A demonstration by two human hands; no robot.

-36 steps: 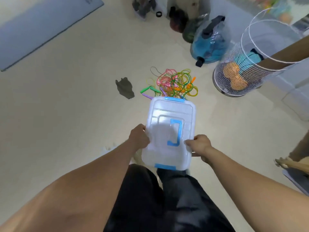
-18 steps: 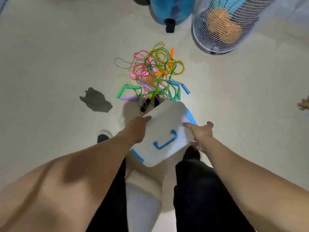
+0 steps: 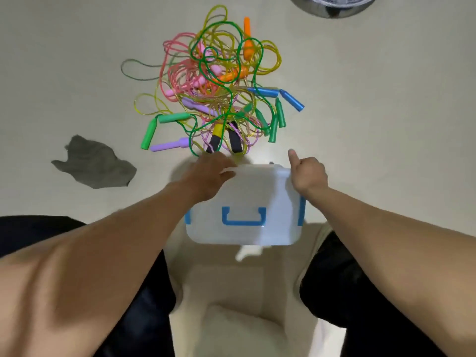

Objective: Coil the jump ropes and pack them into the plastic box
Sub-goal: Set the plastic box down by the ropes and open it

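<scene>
The translucent white plastic box with blue latches and a blue handle (image 3: 244,210) sits lid-on between the person's knees, on the near side of the pale floor (image 3: 386,112). The left hand (image 3: 206,173) lies over its far left corner, fingers curled over the rim. The right hand (image 3: 307,173) grips the far right corner, thumb sticking up and the other fingers wrapped out of sight round the edge. Just beyond the box lies the tangled heap of thin coloured jump ropes (image 3: 219,83), with green, blue, purple, pink, orange and black handles. To the left of the box, apart from it, is a crumpled grey cloth (image 3: 95,163). At the far right edge shows the base of a white wire basket (image 3: 332,6).
</scene>
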